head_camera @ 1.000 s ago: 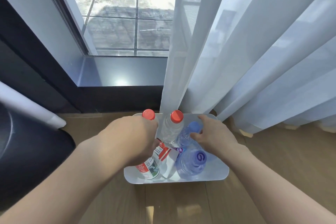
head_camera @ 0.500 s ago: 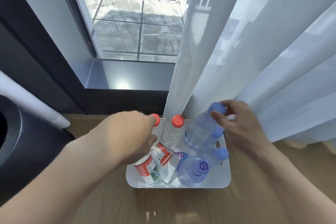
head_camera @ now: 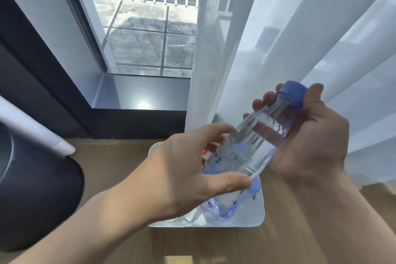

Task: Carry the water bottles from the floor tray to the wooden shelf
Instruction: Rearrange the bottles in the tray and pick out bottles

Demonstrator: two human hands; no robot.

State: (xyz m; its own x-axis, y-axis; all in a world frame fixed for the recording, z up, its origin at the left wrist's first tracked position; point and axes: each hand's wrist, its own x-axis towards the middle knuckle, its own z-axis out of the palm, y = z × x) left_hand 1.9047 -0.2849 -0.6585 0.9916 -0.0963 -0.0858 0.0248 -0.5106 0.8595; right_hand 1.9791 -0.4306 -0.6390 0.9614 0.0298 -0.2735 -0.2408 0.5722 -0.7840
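My right hand point(head_camera: 310, 141) grips a clear water bottle with a blue cap point(head_camera: 257, 141) near its neck and holds it tilted above the white floor tray point(head_camera: 252, 216). My left hand point(head_camera: 184, 173) is spread around the bottle's lower end, thumb under the base and fingers behind it. I cannot tell if it presses on the bottle. A blue-tinted bottle point(head_camera: 218, 210) lies in the tray under my left hand, and a red cap point(head_camera: 204, 152) peeks out behind it. The wooden shelf is out of view.
A sheer white curtain point(head_camera: 278, 38) hangs right behind the tray. A dark round object point(head_camera: 32, 188) stands on the wooden floor at the left, with a white pole point(head_camera: 32, 133) above it. The grey window sill point(head_camera: 139, 94) and glass door lie beyond.
My right hand has lifted the blue-capped bottle up out of the tray. My left hand has left the red-capped bottle and moved over to the lifted bottle's base.
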